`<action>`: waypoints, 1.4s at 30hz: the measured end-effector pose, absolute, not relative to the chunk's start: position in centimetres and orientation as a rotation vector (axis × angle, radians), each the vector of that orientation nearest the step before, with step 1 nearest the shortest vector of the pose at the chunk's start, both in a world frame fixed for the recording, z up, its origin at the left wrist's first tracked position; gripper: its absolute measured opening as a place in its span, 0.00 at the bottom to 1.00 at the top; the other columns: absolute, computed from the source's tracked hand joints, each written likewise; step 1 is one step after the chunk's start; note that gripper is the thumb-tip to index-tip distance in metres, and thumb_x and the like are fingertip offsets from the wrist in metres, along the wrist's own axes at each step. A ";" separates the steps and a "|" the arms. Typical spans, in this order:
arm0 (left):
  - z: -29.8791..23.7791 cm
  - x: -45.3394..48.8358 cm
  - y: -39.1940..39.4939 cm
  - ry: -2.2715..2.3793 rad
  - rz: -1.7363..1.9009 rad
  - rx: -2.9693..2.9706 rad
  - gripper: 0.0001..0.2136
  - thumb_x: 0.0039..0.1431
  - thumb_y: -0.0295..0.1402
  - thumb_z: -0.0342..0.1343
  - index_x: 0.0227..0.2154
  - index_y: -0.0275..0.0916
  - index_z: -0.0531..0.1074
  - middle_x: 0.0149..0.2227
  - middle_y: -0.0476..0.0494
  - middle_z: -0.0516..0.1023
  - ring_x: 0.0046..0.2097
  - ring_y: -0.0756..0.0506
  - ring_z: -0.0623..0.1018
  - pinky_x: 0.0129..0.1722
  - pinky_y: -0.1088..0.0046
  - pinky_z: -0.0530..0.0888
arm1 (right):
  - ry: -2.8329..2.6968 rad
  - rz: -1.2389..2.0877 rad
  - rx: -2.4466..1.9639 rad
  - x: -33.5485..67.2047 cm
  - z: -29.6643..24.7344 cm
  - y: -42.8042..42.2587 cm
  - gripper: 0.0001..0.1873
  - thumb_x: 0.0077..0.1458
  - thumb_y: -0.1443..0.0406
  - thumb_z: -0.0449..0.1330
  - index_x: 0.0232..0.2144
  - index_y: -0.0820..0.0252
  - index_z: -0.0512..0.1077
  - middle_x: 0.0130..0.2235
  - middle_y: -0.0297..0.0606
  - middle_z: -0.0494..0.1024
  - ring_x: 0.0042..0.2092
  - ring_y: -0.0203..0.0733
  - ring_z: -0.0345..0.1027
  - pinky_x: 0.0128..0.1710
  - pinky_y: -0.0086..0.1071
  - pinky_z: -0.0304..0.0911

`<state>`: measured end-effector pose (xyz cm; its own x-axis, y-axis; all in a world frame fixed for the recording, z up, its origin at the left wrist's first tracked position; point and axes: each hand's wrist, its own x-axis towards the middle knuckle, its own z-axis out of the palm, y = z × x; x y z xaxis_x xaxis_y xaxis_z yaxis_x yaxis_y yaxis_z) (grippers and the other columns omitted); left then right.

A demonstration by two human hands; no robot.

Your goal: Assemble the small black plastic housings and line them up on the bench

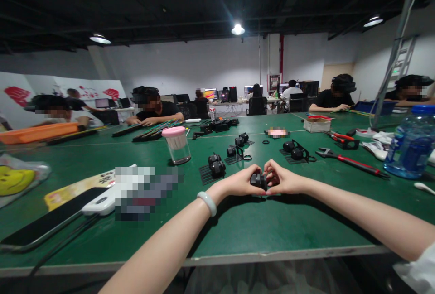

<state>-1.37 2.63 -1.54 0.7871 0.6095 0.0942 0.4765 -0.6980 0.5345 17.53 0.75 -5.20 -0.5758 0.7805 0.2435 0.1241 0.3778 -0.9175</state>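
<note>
A small black plastic part (258,180) rests on the green table (238,226) between my two hands. My left hand (242,181), with a pale bangle on its wrist, is closed on the part's left side. My right hand (281,179) pinches it from the right, fingers curled over its top. Just beyond my hands lie similar black parts on ribbed black plates: one (215,167) to the left, one (295,151) to the right, two more (238,145) further back.
A clear jar with a pink lid (176,144) stands left of centre. A red-handled wrench (346,160) and a blue water bottle (411,144) lie right. A phone (50,221) and a yellow smiley bag (15,180) sit at left. Several other people sit around the table.
</note>
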 end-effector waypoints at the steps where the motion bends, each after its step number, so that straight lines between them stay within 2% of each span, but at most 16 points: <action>1: -1.6 -1.4 2.6 0.809 0.365 2.485 0.25 0.38 0.43 0.56 0.40 0.38 0.59 0.33 0.50 0.64 0.34 0.48 0.65 0.31 0.76 0.62 | -1.963 1.179 -0.788 17.4 -5.3 0.7 0.29 0.31 0.66 0.65 0.34 0.57 0.52 0.33 0.31 0.61 0.32 0.31 0.60 0.30 0.28 0.60; 7: -1.7 -1.4 2.7 0.817 0.370 2.509 0.26 0.38 0.45 0.56 0.40 0.38 0.59 0.33 0.50 0.64 0.34 0.49 0.65 0.31 0.76 0.62 | -2.020 1.004 -0.819 17.2 -5.3 0.6 0.24 0.34 0.66 0.63 0.33 0.58 0.54 0.30 0.30 0.61 0.30 0.31 0.58 0.27 0.25 0.58; 16: -1.8 -1.4 2.8 0.798 0.374 2.506 0.25 0.38 0.45 0.55 0.40 0.38 0.59 0.33 0.50 0.64 0.34 0.49 0.65 0.32 0.76 0.62 | -2.032 0.962 -0.847 17.3 -5.2 0.8 0.24 0.34 0.64 0.64 0.33 0.59 0.56 0.29 0.30 0.60 0.29 0.30 0.57 0.26 0.24 0.56; 21: -1.7 -1.3 2.6 0.815 0.367 2.488 0.25 0.38 0.44 0.56 0.40 0.38 0.59 0.33 0.50 0.64 0.34 0.49 0.65 0.31 0.76 0.62 | -2.030 0.984 -0.827 17.5 -5.5 1.0 0.22 0.36 0.63 0.63 0.34 0.59 0.56 0.30 0.31 0.62 0.31 0.31 0.59 0.28 0.25 0.58; 27: -1.6 -1.3 2.6 0.815 0.352 2.485 0.24 0.38 0.42 0.56 0.39 0.38 0.58 0.33 0.51 0.63 0.34 0.49 0.65 0.30 0.77 0.61 | -2.024 1.013 -0.838 17.6 -5.8 1.4 0.16 0.42 0.60 0.58 0.31 0.61 0.58 0.30 0.32 0.65 0.33 0.35 0.63 0.31 0.29 0.59; 31: -1.6 -1.4 2.6 0.808 0.348 2.492 0.24 0.38 0.43 0.56 0.40 0.38 0.58 0.33 0.51 0.63 0.34 0.49 0.64 0.30 0.77 0.61 | -2.034 0.986 -0.863 17.6 -5.6 1.3 0.14 0.44 0.59 0.56 0.31 0.62 0.60 0.30 0.33 0.65 0.32 0.35 0.63 0.30 0.28 0.58; 35: -1.6 -1.4 2.7 0.804 0.358 2.499 0.24 0.39 0.43 0.56 0.40 0.38 0.58 0.33 0.51 0.63 0.33 0.50 0.64 0.30 0.77 0.61 | -2.081 0.840 -0.952 17.6 -5.2 1.0 0.14 0.46 0.57 0.54 0.30 0.62 0.62 0.26 0.31 0.63 0.28 0.32 0.59 0.26 0.26 0.55; 42: -1.6 -1.4 2.6 0.817 0.359 2.491 0.25 0.39 0.42 0.56 0.41 0.38 0.58 0.33 0.50 0.62 0.34 0.49 0.65 0.30 0.77 0.61 | -2.133 0.693 -1.039 17.7 -4.9 1.1 0.15 0.48 0.55 0.51 0.29 0.62 0.66 0.26 0.33 0.65 0.27 0.33 0.58 0.27 0.26 0.54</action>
<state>-1.36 2.56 -1.56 0.7861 0.6111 0.0931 0.4822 -0.7005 0.5261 17.72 1.09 -4.95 -0.4687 0.8213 0.3252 0.4732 0.5443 -0.6927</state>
